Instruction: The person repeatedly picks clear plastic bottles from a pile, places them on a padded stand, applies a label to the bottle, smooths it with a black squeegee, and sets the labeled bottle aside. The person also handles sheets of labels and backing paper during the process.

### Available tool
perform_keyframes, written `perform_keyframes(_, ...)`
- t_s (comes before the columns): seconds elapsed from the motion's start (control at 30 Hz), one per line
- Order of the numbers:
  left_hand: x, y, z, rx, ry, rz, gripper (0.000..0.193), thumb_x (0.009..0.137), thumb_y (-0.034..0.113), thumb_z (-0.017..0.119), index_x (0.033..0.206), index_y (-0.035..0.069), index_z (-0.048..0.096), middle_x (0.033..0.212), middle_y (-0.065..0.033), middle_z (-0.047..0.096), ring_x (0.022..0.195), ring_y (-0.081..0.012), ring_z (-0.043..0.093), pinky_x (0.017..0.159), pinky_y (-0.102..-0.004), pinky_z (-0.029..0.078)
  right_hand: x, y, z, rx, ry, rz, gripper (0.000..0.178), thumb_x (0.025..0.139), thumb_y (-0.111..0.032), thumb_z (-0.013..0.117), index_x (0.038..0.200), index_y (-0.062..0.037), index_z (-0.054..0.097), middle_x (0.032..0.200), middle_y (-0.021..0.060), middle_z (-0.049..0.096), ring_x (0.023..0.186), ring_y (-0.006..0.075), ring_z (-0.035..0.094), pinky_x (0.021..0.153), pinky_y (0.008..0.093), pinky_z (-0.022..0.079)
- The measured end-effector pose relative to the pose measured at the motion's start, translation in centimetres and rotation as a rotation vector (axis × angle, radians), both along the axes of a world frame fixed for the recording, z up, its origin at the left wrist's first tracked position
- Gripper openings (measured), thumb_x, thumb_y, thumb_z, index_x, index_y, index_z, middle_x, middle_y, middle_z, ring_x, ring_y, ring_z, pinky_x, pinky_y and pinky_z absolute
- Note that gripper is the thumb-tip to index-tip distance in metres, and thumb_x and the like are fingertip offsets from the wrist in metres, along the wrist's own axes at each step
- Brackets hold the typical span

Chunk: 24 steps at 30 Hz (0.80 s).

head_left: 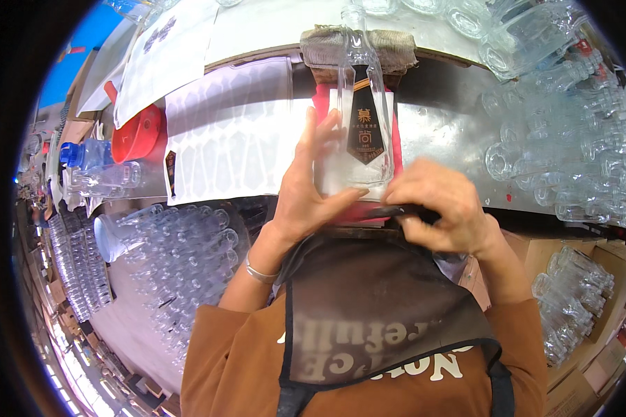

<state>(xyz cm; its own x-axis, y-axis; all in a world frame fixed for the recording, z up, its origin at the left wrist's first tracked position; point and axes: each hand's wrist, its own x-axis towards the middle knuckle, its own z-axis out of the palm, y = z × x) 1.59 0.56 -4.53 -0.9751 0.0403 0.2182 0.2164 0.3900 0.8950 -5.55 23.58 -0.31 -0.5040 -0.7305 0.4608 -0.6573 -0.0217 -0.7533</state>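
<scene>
Left grip (305,200) spread | smooth glass bottle (366,132) | right grip (444,201) clutching dark strip (428,215)

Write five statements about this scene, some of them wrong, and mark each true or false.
1. The clear glass bottle with a black tie-shaped label lies with its neck across a beige cloth pad. True.
2. A silver metal bracelet circles the right wrist. False: the silver bracelet is on the left wrist.
3. The bare left hand is at the bottle's left side. True.
4. The large white label sheet lies right of the bottle. False: the white sheet lies left of it.
5. The person's sleeves are bright green. False: the sleeves are brown.
</scene>
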Motion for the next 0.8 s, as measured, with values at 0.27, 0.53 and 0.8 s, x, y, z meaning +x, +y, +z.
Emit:
perform_keyframes(0.27, 0.0, 0.8, 0.4, -0.03, 0.073, 0.06, 0.107, 0.067, 0.007, 0.086, 0.156, 0.001, 0.026, 0.145, -0.0203, 0.049, 0.126, -0.0313, 0.056, 0.104, -0.0402, 0.047, -9.1, -3.5, 3.3, 0.065, 0.02, -0.543, 0.03, 0.091, -0.013, 0.066, 0.12, -0.0033, 0.067, 0.094, 0.0102, 0.074, 0.083, 0.0117, 0.068, 0.075, 0.0267, 0.054)
perform_keyframes(0.53, 0.4, 1.6, 0.1, 0.049, 0.094, 0.134, 0.104, 0.066, 0.008, 0.087, 0.154, 0.003, 0.031, 0.138, -0.0189, 0.054, 0.122, -0.0317, 0.058, 0.101, -0.0406, 0.049, -7.3, -4.7, 3.3, 0.1, 0.428, -0.27, 0.028, 0.079, -0.001, 0.069, 0.106, -0.0055, 0.069, 0.101, 0.0108, 0.07, 0.089, 0.0255, 0.067, 0.075, 0.0333, 0.054)
perform_keyframes(0.8, 0.4, 2.0, 0.4, -0.012, 0.115, 0.143, 0.099, 0.065, 0.006, 0.088, 0.15, 0.001, 0.036, 0.143, -0.0186, 0.05, 0.121, -0.031, 0.059, 0.1, -0.0397, 0.05, -8.3, -5.1, 4.2, 0.104, 0.377, -0.456, 0.021, 0.082, -0.001, 0.068, 0.103, -0.0029, 0.068, 0.094, 0.0132, 0.07, 0.082, 0.0253, 0.068, 0.069, 0.034, 0.056)
